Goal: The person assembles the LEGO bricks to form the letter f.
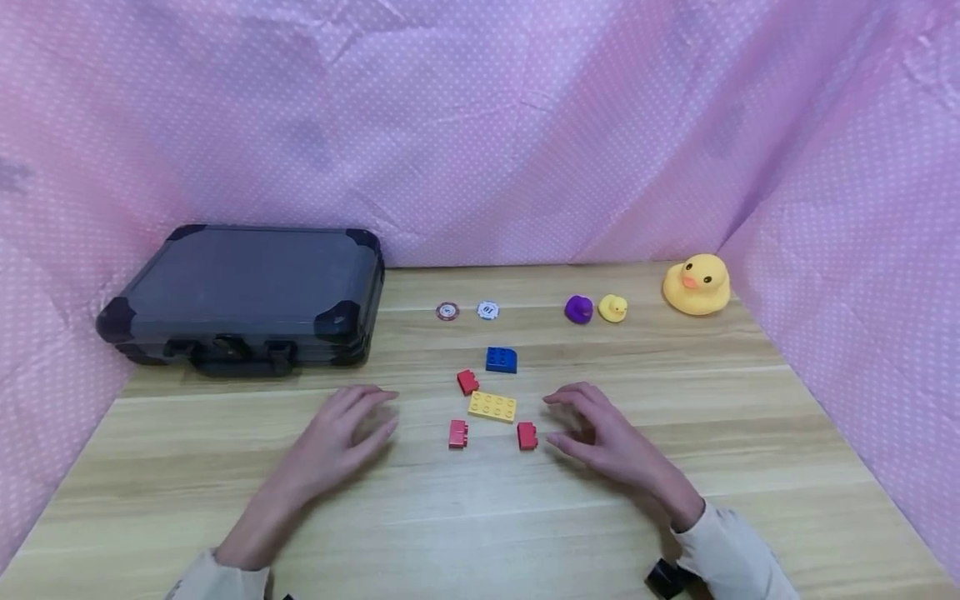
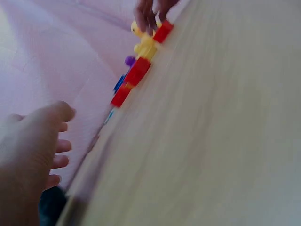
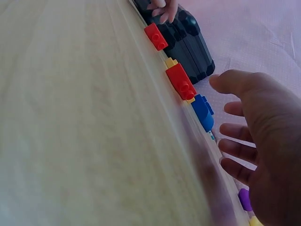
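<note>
Near the table's middle lies a yellow building brick [image 1: 492, 407], with a blue brick [image 1: 501, 360] behind it. Three red bricks surround the yellow one: one at its back left corner [image 1: 467, 382], another at front left [image 1: 458, 434], and a red brick [image 1: 527, 436] at front right. My left hand [image 1: 341, 437] hovers left of the bricks, fingers relaxed and holding nothing. To their right, my right hand [image 1: 607, 437] is likewise relaxed, its thumb and fingertips close beside the front right red brick. In the right wrist view, a gap shows between thumb and fingers of the right hand [image 3: 263, 127].
A dark grey hard case [image 1: 251, 292] lies at the back left. Behind the bricks are a brown-rimmed poker chip [image 1: 447, 311] and a white chip [image 1: 488, 310]. Further right sit a purple duck [image 1: 579, 309], a small yellow duck [image 1: 612, 308] and a large yellow duck [image 1: 697, 285]. Pink cloth [image 1: 480, 133] hangs around the table.
</note>
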`<state>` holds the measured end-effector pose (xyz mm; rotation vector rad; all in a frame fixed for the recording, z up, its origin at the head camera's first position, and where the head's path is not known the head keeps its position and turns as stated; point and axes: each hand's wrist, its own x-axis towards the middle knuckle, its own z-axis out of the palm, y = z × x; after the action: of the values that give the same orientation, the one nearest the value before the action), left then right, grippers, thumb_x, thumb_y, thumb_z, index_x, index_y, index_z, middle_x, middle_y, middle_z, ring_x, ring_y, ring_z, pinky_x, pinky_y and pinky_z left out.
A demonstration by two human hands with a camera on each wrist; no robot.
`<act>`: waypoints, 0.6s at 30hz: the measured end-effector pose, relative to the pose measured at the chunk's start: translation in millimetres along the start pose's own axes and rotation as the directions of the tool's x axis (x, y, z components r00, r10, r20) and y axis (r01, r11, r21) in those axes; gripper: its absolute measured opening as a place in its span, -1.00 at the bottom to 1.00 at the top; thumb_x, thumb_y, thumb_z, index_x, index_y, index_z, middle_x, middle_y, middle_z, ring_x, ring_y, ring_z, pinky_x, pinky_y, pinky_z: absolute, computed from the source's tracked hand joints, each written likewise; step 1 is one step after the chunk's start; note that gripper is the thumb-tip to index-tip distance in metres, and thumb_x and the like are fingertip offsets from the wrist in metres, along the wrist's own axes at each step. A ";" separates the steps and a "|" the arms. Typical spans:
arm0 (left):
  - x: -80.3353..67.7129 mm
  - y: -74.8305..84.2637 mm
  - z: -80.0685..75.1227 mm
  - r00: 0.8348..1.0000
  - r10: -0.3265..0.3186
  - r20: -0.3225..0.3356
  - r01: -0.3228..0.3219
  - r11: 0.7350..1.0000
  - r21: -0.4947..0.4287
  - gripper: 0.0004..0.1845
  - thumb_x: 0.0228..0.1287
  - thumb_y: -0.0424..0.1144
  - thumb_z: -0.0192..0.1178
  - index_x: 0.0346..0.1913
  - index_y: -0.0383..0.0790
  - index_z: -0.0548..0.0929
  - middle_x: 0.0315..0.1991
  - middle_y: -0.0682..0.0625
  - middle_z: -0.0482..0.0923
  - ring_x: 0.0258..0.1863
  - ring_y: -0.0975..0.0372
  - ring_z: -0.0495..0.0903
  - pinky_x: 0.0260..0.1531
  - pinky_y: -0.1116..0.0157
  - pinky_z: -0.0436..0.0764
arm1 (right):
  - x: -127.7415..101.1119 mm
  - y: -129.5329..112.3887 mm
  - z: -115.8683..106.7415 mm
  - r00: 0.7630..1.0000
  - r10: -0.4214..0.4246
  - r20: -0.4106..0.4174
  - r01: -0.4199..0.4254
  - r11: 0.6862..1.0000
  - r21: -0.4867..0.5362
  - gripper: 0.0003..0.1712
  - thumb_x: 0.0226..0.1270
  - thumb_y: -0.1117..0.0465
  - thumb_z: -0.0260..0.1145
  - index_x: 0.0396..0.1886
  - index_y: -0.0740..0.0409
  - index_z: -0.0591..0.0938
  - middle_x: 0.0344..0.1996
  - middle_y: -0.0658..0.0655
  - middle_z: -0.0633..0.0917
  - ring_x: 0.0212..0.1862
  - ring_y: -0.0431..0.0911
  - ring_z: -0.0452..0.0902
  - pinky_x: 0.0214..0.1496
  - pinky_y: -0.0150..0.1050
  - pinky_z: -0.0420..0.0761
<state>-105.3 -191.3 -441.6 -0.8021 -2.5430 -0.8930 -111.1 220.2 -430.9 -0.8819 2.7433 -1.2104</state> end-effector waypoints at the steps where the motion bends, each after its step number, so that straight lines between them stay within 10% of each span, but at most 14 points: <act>1: -0.3 1.9 3.1 1.000 -0.005 0.028 0.005 1.000 -0.004 -0.54 0.31 -0.18 0.41 0.24 -0.18 0.64 0.12 -0.04 0.61 0.15 0.05 0.53 0.15 -0.08 0.50 | 0.2 -0.2 1.2 1.000 0.006 0.005 -0.007 1.000 0.005 -0.44 0.32 0.15 0.53 0.28 0.05 0.59 0.22 -0.05 0.54 0.20 -0.09 0.47 0.19 -0.05 0.54; 18: 13.2 24.6 32.0 0.981 -0.008 0.196 0.013 1.000 -0.026 -0.52 0.36 0.09 0.38 0.23 -0.02 0.67 0.14 0.14 0.59 0.17 0.19 0.50 0.20 0.01 0.51 | 4.0 -0.6 16.5 0.999 -0.009 0.039 0.010 0.999 -0.051 -0.44 0.26 0.06 0.57 0.23 -0.09 0.62 0.17 -0.12 0.57 0.22 -0.14 0.40 0.22 -0.02 0.52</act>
<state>-104.5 -149.4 -448.0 -0.9277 -2.7114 -0.8932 -110.3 206.8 -441.2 -0.9138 2.7546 -1.1176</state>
